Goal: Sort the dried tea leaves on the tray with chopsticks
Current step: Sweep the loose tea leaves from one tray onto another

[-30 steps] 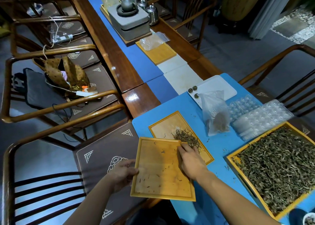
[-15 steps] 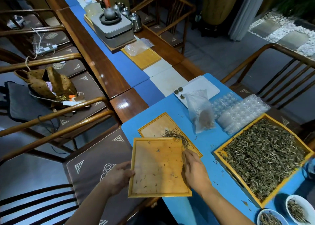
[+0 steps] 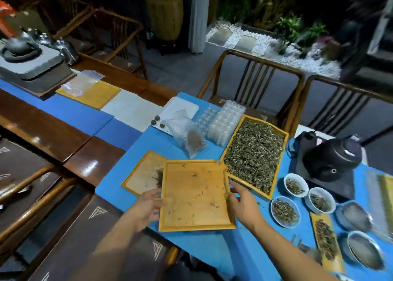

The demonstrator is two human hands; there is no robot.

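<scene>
A nearly bare bamboo tray with a few stray tea bits is held between both hands over the blue table. My left hand grips its left rim; my right hand holds its right rim. Its far right corner touches the large tray of dried tea leaves. A second small bamboo tray lies behind on the left with a small leaf pile. No chopsticks are clearly visible.
Three white bowls of leaves stand right of the trays, with a black kettle behind them. A plastic bag, clear blister trays and a white plate lie farther back. Wooden chairs surround the table.
The held tray has moved right, from over the table's left edge to beside the large leaf tray. My view has swung right, bringing the bowls and kettle into sight.
</scene>
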